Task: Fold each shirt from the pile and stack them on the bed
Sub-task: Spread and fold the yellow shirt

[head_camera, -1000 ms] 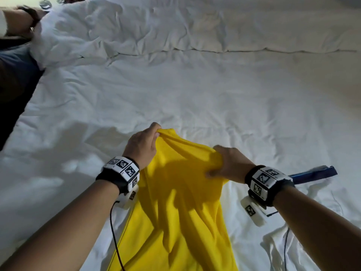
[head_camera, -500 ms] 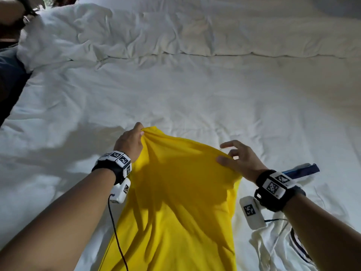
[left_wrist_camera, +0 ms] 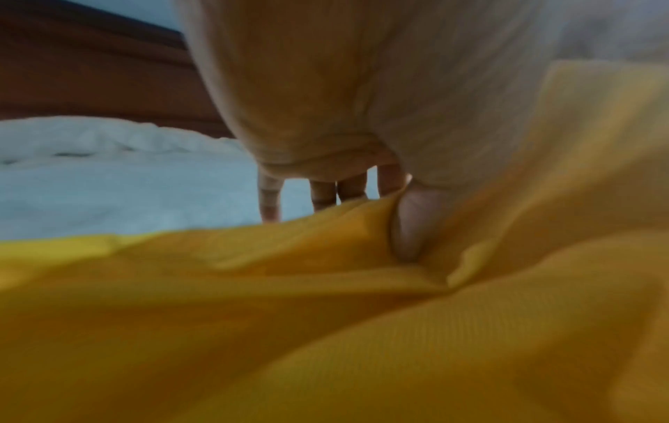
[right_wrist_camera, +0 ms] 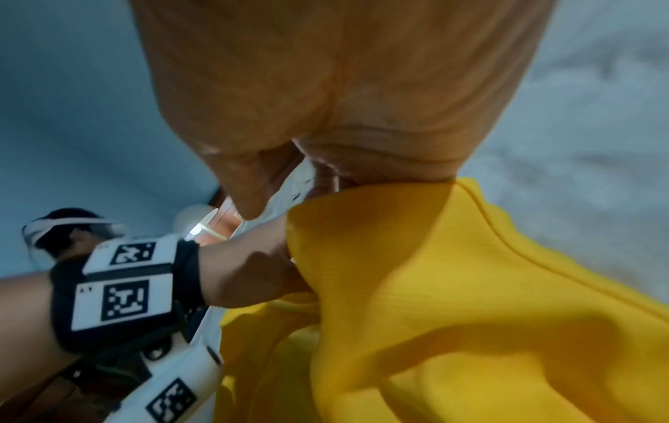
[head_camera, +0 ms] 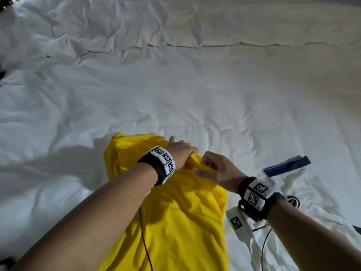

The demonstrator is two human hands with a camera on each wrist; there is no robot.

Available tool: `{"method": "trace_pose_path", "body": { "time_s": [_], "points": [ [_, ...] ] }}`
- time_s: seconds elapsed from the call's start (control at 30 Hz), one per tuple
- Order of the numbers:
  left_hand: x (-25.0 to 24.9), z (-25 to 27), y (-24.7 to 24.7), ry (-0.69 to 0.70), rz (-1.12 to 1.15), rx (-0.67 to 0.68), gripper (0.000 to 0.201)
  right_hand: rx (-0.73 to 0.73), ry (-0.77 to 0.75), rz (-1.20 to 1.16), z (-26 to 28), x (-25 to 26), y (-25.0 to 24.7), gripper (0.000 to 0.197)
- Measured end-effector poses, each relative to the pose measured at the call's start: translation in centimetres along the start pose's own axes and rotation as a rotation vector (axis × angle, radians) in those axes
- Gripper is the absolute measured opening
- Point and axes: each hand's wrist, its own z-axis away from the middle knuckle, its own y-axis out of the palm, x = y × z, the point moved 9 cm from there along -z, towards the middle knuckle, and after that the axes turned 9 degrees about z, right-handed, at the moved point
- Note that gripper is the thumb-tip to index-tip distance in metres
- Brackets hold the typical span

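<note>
Both hands now meeting, left hand and right hand pinching yellow shirt

Rumpled white bedding fills the dim room before a brown headboard.
</note>
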Motion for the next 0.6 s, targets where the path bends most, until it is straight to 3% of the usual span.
{"method": "trace_pose_path", "body": {
  "time_s": [0.1,0.17,0.27,0.3,0.4,0.5,0.6],
  "points": [
    [0.8,0.2,-0.3,0.025,0.066,-0.085,0.028,0.084,0.248,-0.181,0.7,-3.7,1.0,0.046],
    [1.8,0.9,-1.4,0.019,0.217,-0.187,0.028,0.095,0.316,-0.039,1.0,-5.4,0.6,0.058],
    [2.8,1.4,-2.8,-0.012,0.283,-0.28,0.032,0.082,0.296,0.272,1.0,-5.5,-0.8,0.024],
    [3.1,1.5,-3.2,-0.023,0.273,-0.298,0.035,0.077,0.289,0.265,1.1,-5.3,-1.3,0.027],
    [4.1,1.6,-4.1,-0.059,0.273,-0.356,0.035,0.026,0.239,-0.005,1.6,-4.7,-2.7,0.04],
    [4.5,1.2,-4.5,-0.089,0.296,-0.377,0.032,-0.032,0.161,-0.362,2.3,-2.8,-4.3,0.019],
    [4.2,0.4,-4.8,-0.104,0.329,-0.406,0.028,-0.054,0.161,-0.474,3.0,-2.7,-5.6,0.016]
  ]
}}
